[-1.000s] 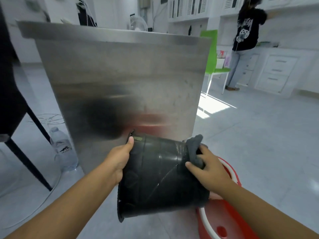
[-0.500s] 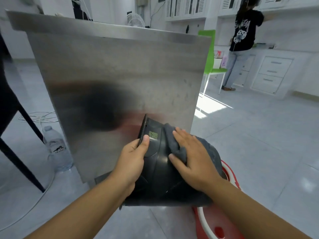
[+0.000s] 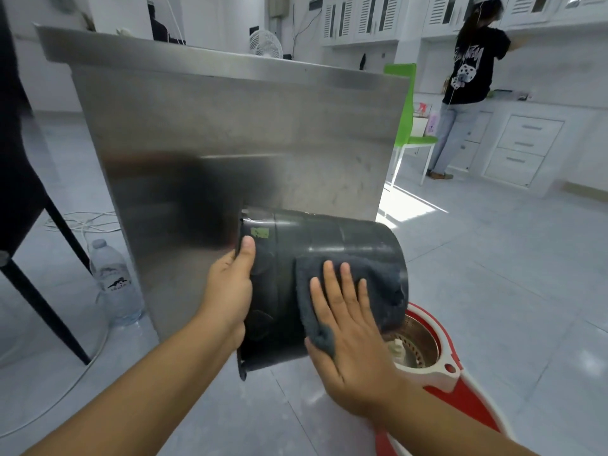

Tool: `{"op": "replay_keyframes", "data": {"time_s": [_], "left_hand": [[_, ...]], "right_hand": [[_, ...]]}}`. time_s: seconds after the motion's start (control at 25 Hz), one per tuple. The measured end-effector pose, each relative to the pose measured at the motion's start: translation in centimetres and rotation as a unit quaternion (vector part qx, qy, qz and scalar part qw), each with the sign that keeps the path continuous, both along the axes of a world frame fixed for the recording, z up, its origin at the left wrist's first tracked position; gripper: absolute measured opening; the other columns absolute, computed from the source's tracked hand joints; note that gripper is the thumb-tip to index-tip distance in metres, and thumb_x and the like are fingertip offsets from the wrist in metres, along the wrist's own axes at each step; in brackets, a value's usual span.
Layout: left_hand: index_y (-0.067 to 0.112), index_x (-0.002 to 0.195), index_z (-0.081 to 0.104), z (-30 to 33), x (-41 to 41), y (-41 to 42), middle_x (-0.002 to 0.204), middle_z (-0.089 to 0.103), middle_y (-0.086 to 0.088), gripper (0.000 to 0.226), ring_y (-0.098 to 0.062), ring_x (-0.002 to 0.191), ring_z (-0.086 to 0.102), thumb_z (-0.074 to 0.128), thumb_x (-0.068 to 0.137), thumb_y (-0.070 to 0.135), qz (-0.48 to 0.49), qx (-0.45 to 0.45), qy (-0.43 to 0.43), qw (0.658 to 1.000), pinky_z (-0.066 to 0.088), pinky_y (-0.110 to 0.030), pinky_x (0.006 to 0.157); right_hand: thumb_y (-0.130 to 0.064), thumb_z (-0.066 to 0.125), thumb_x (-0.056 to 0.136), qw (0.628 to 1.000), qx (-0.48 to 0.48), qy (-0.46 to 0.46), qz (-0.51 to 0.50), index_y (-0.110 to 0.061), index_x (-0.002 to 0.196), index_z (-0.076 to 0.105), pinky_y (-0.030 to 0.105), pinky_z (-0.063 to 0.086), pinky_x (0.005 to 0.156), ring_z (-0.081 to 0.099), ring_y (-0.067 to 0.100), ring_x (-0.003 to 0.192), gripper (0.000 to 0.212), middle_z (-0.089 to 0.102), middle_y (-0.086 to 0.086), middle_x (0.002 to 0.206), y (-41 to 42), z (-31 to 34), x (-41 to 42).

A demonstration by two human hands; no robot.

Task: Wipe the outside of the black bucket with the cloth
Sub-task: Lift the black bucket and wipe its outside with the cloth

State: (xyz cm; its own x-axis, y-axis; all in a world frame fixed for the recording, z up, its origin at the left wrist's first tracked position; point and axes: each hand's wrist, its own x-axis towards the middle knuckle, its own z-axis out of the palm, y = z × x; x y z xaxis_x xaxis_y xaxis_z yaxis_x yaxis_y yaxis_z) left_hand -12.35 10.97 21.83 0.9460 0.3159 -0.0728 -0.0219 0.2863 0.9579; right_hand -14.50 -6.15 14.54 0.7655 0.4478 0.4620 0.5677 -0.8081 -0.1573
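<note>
The black bucket (image 3: 332,238) is held on its side in the air, rim to the left, base to the right. My left hand (image 3: 230,291) grips its rim, thumb over the edge near a small green sticker. A dark grey cloth (image 3: 375,274) lies draped over the bucket's side wall. My right hand (image 3: 348,337) presses flat on the cloth with its fingers spread, thumb tucked under the cloth's lower corner.
A steel counter panel (image 3: 237,126) stands right behind the bucket. A red and white mop spinner bucket (image 3: 437,366) sits on the floor under my right arm. A water bottle (image 3: 115,284) and a black chair leg (image 3: 42,291) are at the left. A person (image 3: 467,80) stands far right by a green chair (image 3: 408,126).
The bucket has turned so its side wall faces me with the base to the right. My right hand slid the cloth from the base end onto the side and now lies flat.
</note>
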Motion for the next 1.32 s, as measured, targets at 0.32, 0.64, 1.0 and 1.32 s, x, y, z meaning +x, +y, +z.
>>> {"op": "replay_keyframes", "data": {"time_s": [0.32, 0.64, 1.0, 1.32], "left_hand": [[0.010, 0.095, 0.076, -1.7, -1.4, -1.7, 0.089, 0.081, -0.006, 0.033, -0.023, 0.091, 0.076, 0.050, 0.101, 0.030, -0.105, 0.074, -0.015, 0.992, 0.059, -0.030, 0.078], [0.016, 0.092, 0.073, -0.5, 0.6, 0.8, 0.105, 0.076, -0.007, 0.030, -0.029, 0.109, 0.069, 0.052, 0.099, 0.036, 0.007, 0.010, 0.008, 1.000, 0.049, -0.048, 0.105], [0.009, 0.099, 0.075, -1.9, -1.3, -1.8, 0.099, 0.079, -0.012, 0.037, -0.030, 0.101, 0.073, 0.049, 0.101, 0.034, -0.100, 0.112, -0.004, 0.989, 0.055, -0.047, 0.096], [0.019, 0.099, 0.076, -1.5, -1.2, -1.4, 0.098, 0.080, 0.006, 0.031, -0.007, 0.097, 0.072, 0.049, 0.100, 0.035, -0.093, 0.122, -0.066, 0.986, 0.049, -0.015, 0.077]], "right_hand": [[-0.049, 0.026, 0.093, 0.983, 0.161, 0.047, -0.071, -0.034, 0.149, 0.032, 0.041, 0.034, 0.113, 0.044, 0.011, 0.132, 0.058, 0.050, -0.009, 0.144, -3.6, 2.6, 4.0], [-0.042, 0.025, 0.097, 0.995, 0.071, 0.020, -0.062, -0.021, 0.155, -0.009, 0.041, -0.013, 0.121, -0.021, 0.016, 0.150, 0.071, -0.020, -0.008, 0.164, -1.5, -0.9, 1.2], [-0.040, 0.027, 0.095, 0.995, 0.093, 0.016, -0.009, -0.023, 0.157, 0.011, 0.035, 0.000, 0.124, -0.002, 0.002, 0.151, 0.066, 0.006, -0.010, 0.164, -0.8, 0.7, 1.9], [-0.053, 0.017, 0.092, 0.937, 0.252, 0.108, -0.216, -0.044, 0.135, 0.043, 0.053, 0.010, 0.121, 0.048, 0.024, 0.130, 0.050, 0.055, -0.009, 0.135, -5.7, 0.9, 5.6]]}}
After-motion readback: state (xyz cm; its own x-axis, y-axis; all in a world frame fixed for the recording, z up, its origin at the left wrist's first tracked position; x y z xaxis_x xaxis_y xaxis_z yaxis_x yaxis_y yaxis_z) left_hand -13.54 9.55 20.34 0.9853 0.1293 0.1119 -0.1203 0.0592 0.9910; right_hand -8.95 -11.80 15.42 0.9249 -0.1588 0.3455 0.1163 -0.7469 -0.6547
